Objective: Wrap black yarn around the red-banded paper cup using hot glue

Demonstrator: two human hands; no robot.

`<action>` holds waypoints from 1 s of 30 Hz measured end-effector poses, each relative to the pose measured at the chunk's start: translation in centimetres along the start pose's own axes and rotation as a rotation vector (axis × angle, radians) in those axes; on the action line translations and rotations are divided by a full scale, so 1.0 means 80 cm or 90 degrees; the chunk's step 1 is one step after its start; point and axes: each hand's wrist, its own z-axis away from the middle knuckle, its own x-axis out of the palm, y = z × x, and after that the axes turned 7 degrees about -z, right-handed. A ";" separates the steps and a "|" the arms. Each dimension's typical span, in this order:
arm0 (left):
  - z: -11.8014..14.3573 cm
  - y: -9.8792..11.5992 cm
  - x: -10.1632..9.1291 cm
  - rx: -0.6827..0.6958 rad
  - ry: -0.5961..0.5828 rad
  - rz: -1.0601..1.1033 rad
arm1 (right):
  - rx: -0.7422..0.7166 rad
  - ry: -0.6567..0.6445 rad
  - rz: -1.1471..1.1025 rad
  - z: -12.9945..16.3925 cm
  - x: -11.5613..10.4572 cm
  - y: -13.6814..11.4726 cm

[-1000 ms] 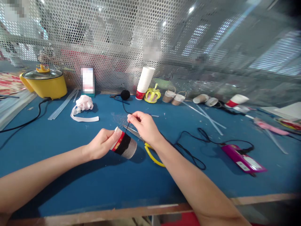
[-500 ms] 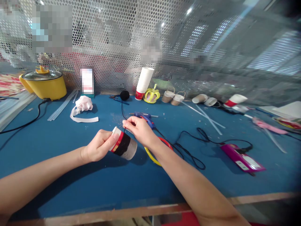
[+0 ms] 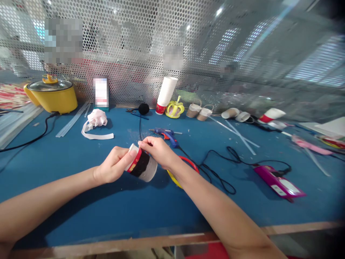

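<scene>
My left hand (image 3: 114, 163) is closed round the rim end of a paper cup (image 3: 148, 171), which is tilted with its base toward the lower right. A red printed band shows near the rim, and black yarn (image 3: 140, 164) is wound round the cup's middle. My right hand (image 3: 156, 149), its thumb and forefinger pinched, is at the upper side of the cup on the yarn strand. That strand runs back across the table to a black yarn ball (image 3: 143, 108). Just beyond my right hand lies a blue glue gun (image 3: 169, 136).
Red and yellow rings (image 3: 175, 179) lie under my right forearm. Right of them are a black cable and a purple power strip (image 3: 279, 183). Along the back stand a yellow electric pot (image 3: 59, 99), a phone (image 3: 101, 93), stacked cups (image 3: 167, 91) and small baskets (image 3: 193, 109). White ribbon (image 3: 97, 119) lies left.
My right hand has come slightly left and down, closer against the cup's wound side. My left hand keeps its hold on the cup, which has barely moved.
</scene>
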 end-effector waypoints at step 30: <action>-0.024 -0.013 0.002 -0.328 0.036 0.270 | -0.195 -0.095 0.135 0.028 -0.009 0.003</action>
